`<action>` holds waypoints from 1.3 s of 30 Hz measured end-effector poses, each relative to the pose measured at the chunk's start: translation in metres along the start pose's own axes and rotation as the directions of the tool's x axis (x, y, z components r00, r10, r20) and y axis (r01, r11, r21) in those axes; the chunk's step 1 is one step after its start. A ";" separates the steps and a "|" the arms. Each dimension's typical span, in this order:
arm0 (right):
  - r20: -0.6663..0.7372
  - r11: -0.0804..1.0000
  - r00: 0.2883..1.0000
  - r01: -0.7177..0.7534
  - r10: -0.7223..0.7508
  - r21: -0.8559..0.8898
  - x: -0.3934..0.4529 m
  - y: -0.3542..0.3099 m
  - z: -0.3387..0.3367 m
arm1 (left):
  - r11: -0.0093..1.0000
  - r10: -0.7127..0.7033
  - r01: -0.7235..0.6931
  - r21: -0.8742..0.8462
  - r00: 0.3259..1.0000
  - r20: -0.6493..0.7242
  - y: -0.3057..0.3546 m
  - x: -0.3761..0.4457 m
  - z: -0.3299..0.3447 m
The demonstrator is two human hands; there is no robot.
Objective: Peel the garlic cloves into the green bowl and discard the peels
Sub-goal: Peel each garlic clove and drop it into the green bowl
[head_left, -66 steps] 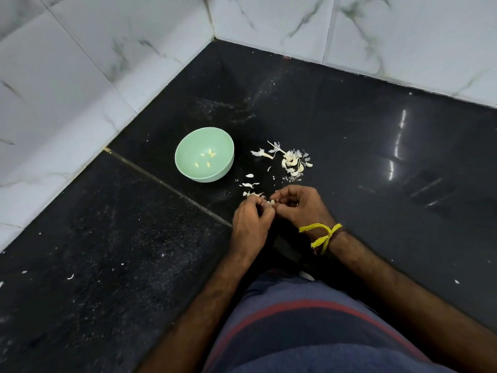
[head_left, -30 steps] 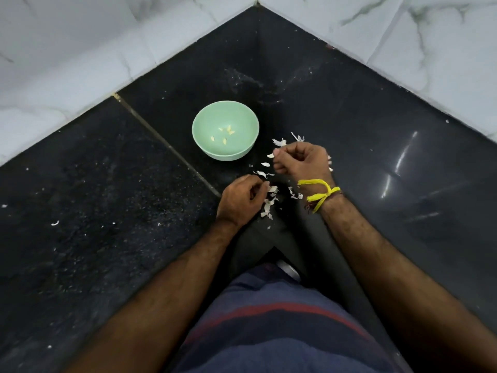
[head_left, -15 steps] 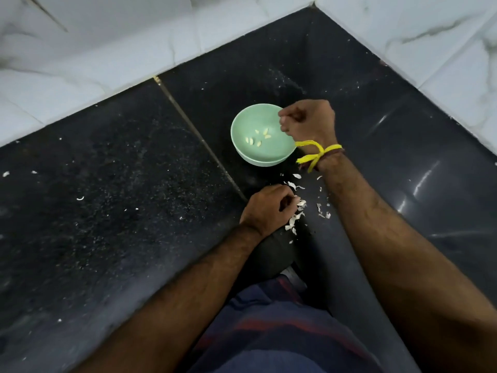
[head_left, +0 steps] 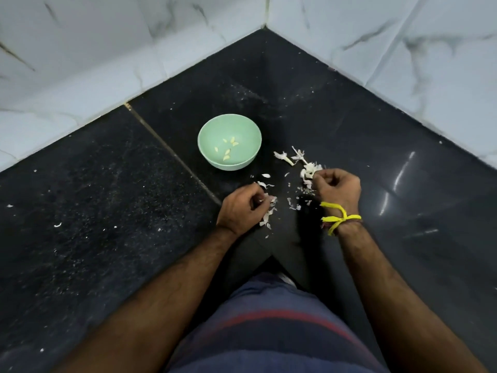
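Observation:
The green bowl [head_left: 204, 131] stands on the black floor with several peeled garlic cloves [head_left: 228, 149] inside. To its right lies a small pile of unpeeled garlic [head_left: 309, 168] with a bare stem [head_left: 285, 158]. My right hand [head_left: 337, 188], a yellow thread on its wrist, has its fingers pinched on a piece at the near edge of that pile. My left hand [head_left: 240, 210] rests curled on the floor below the bowl, a white scrap of peel between its fingertips. Loose garlic peels [head_left: 269, 214] lie scattered between the two hands.
Black granite floor [head_left: 107, 211] with a seam running diagonally past the bowl's left side. White marble wall tiles [head_left: 403, 63] meet in a corner behind the bowl. My lap in blue striped cloth [head_left: 274, 332] fills the bottom.
My right hand has come back from over the bowl to the garlic pile on the right. My left hand has stayed curled in place by the peels.

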State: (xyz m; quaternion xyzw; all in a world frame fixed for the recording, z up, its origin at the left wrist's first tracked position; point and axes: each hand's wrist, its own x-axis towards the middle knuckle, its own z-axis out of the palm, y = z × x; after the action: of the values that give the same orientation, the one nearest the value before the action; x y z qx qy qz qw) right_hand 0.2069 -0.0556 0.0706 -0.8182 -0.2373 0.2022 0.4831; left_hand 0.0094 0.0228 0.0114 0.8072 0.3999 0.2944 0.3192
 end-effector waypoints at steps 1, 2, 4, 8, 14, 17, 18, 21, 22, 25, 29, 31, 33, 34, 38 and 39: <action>-0.011 1.000 1.000 -0.012 0.012 0.003 -0.001 0.006 -0.005 | 1.000 0.016 -0.016 -0.001 1.000 -0.014 0.001 0.000 0.000; -0.019 1.000 1.000 -0.019 0.019 0.008 -0.001 0.011 -0.008 | 1.000 0.024 -0.024 -0.005 0.999 -0.033 0.001 0.000 0.001; -0.027 0.999 0.999 -0.023 0.024 0.023 0.000 0.017 -0.012 | 1.000 0.003 -0.005 -0.026 0.997 -0.077 0.003 0.000 0.003; -0.037 1.000 0.999 -0.001 0.002 0.027 0.001 0.018 -0.009 | 0.998 -0.022 0.016 -0.057 0.995 -0.098 0.013 0.001 0.010; -0.073 0.993 0.997 0.004 -0.013 -0.120 0.015 0.014 -0.015 | 0.997 -0.033 0.026 -0.069 0.994 -0.102 0.014 0.007 0.025; -0.041 0.968 0.999 -0.017 0.007 -0.249 0.025 0.017 -0.021 | 0.997 -0.041 0.034 -0.074 0.994 -0.104 0.008 0.009 0.030; -0.021 0.956 1.000 -0.012 0.007 -0.292 0.028 0.018 -0.022 | 0.997 -0.026 0.019 -0.068 0.995 -0.101 0.008 0.010 0.030; 0.076 0.921 0.997 0.030 0.000 -0.389 0.033 0.017 -0.021 | 0.999 0.008 -0.011 -0.041 0.997 -0.073 0.009 0.010 0.029; 0.114 0.908 0.993 0.047 0.001 -0.416 0.034 0.017 -0.019 | 0.999 -0.004 0.002 -0.040 0.998 -0.062 0.009 0.010 0.029; 0.219 0.850 0.975 0.147 -0.039 -0.506 0.035 0.017 -0.011 | 0.998 -0.041 0.040 -0.038 0.998 -0.046 0.009 0.009 0.028; 0.298 0.756 0.951 0.252 -0.079 -0.604 0.041 0.018 -0.004 | 1.000 -0.026 0.026 -0.008 0.999 -0.040 0.014 0.009 0.026; 0.303 0.712 0.948 0.281 -0.100 -0.643 0.043 0.019 -0.003 | 1.000 -0.018 0.018 -0.003 0.999 -0.042 0.016 0.008 0.025; 0.275 0.691 0.951 0.294 -0.141 -0.661 0.041 0.019 -0.003 | 1.000 0.011 -0.011 0.000 0.999 -0.046 0.017 0.008 0.025; 0.259 0.683 0.951 0.303 -0.170 -0.664 0.040 0.019 -0.002 | 1.000 0.028 -0.028 0.001 0.998 -0.050 0.018 0.009 0.024; 0.200 0.729 0.953 0.304 -0.229 -0.613 0.030 0.009 -0.004 | 0.998 0.053 -0.054 -0.012 0.996 -0.074 0.016 0.008 0.025; 0.184 0.768 0.957 0.290 -0.224 -0.571 0.027 0.006 -0.004 | 0.998 0.057 -0.058 -0.015 0.995 -0.078 0.015 0.007 0.026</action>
State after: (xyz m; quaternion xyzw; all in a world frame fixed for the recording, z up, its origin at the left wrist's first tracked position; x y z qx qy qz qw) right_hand 0.2324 -0.0450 0.0647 -0.8756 -0.4231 0.0930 0.2136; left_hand 0.0389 0.0145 0.0083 0.8037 0.3861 0.3378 0.3016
